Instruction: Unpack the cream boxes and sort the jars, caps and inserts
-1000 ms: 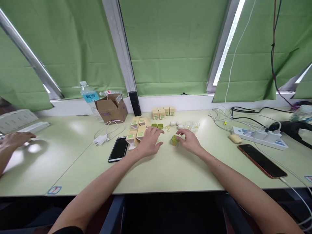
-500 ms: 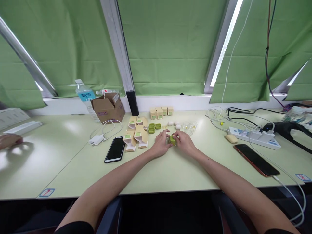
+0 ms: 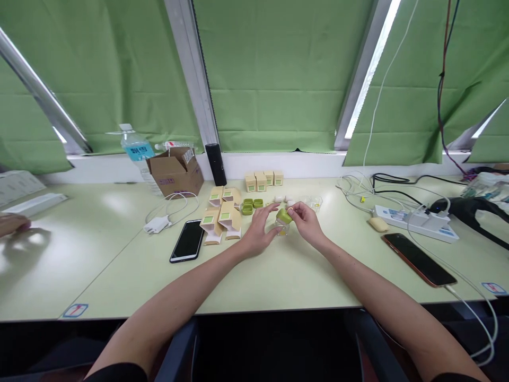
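Observation:
My right hand (image 3: 307, 222) pinches a small green lid (image 3: 283, 215) by its right side, and the lid is tilted. Just beneath it stands a small clear container (image 3: 282, 230) on the table. To the left is my left hand (image 3: 258, 229), its thumb and fingers apart; the thumb reaches the container's left side, though I cannot tell if it touches. Several green square pieces (image 3: 247, 210) lie beyond my left hand. White pieces (image 3: 278, 199) and clear containers (image 3: 316, 202) sit behind my hands, partly hidden.
Opened cartons (image 3: 230, 217) and a phone (image 3: 186, 241) lie left; small closed boxes (image 3: 260, 182) stand behind. A brown box (image 3: 177, 175) and bottle (image 3: 137, 151) are farther back. Right are a power strip (image 3: 417, 225) and another phone (image 3: 419, 260). Another person's hand (image 3: 14, 224) rests far left.
The green lid has come up and tilted in my right hand, showing the clear container beneath. My left hand's fingers have spread and moved slightly away to the left.

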Demonstrator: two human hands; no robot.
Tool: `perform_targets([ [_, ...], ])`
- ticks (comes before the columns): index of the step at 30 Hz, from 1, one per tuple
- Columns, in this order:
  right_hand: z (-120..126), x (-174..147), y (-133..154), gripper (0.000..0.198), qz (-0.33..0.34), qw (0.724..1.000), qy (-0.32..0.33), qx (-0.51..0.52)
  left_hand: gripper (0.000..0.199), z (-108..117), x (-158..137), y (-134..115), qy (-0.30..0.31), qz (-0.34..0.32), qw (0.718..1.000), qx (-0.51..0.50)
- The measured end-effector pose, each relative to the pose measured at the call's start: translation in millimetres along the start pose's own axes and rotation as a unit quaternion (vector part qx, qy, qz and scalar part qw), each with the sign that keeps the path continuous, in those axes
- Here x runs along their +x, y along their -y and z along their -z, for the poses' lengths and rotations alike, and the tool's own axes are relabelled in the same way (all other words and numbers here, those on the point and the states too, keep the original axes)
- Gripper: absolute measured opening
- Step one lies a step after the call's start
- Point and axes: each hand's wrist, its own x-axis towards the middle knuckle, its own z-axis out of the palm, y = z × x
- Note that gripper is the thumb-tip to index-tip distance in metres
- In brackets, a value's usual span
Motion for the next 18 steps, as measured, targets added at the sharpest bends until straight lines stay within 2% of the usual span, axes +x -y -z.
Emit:
perform_targets([
  [3, -5, -3, 5, 0.041, -0.004, 0.999, 0.030, 0.025, 0.040, 6, 2, -6, -0.008, -0.033, 0.999, -0.032],
  [6, -3, -4, 9, 0.039, 0.005, 0.999, 0.033, 0.021, 0.029, 9, 7, -8, -0.030, -0.016, 0.997, -0.069],
  [8, 1, -5, 10, 0.031, 0.040, 0.997, 0.034, -0.049, 0.029, 10, 11, -4, -0.070, 0.008, 0.992, -0.104],
  [9, 4, -6, 11, 0.025, 0.070, 0.989, 0.045, -0.119, 0.030, 10, 13, 0, -0.091, 0.021, 0.988, -0.125],
  [10, 6, -7, 12, 0.020, 0.102, 0.971, 0.066, -0.205, 0.032, 10, 15, 4, -0.111, 0.033, 0.982, -0.149],
  [12, 7, -10, 14, 0.012, 0.148, 0.907, 0.129, -0.372, 0.035, 10, 18, 14, -0.141, 0.056, 0.969, -0.195],
  [14, 6, -11, 16, 0.013, 0.152, 0.847, 0.186, -0.474, 0.039, 10, 20, 23, -0.157, 0.073, 0.959, -0.225],
  [16, 8, -10, 20, 0.020, 0.145, 0.824, 0.193, -0.513, 0.042, 9, 21, 28, -0.164, 0.084, 0.953, -0.239],
  [18, 17, -4, 27, 0.024, 0.144, 0.829, 0.145, -0.521, 0.042, 9, 21, 30, -0.166, 0.087, 0.952, -0.244],
])
